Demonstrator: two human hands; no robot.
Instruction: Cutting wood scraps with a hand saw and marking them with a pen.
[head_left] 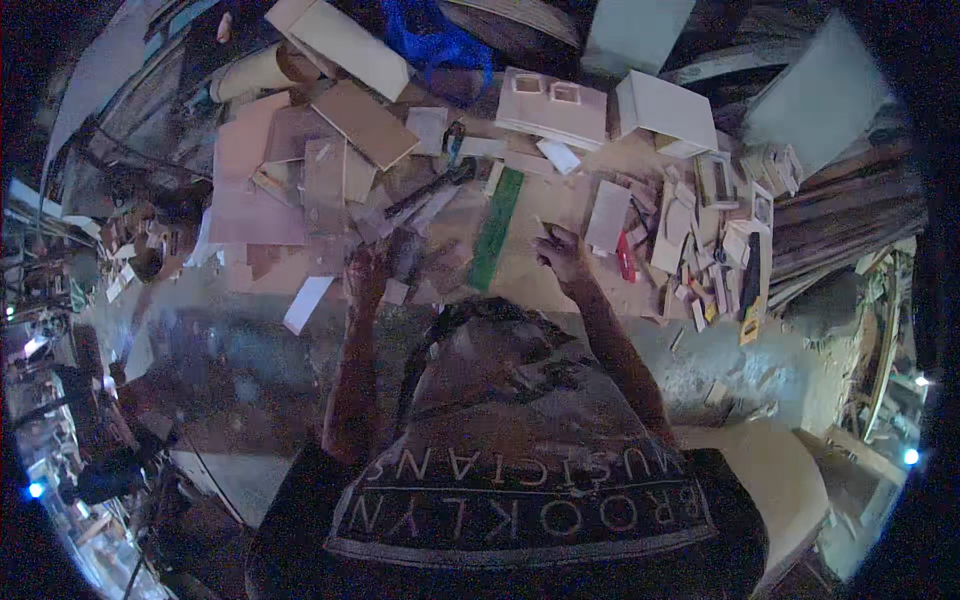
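My right hand (560,252) is over the workbench with its fingers pinched together, apparently on a thin pencil-like stick that points up and left. Just left of it a long green ruler (497,228) lies on a tan board (530,262). My left hand (368,270) is blurred and hovers over dark scraps and a small pale offcut (396,292); whether it holds anything cannot be made out. A dark hand tool (432,186) lies beyond the left hand.
Plywood panels (255,180) are stacked at the left. A pale model box with two square openings (552,105) and a white box (665,112) stand at the back. Several small wood offcuts (700,240), a red item (625,258) and a black-and-yellow tool (750,282) crowd the right.
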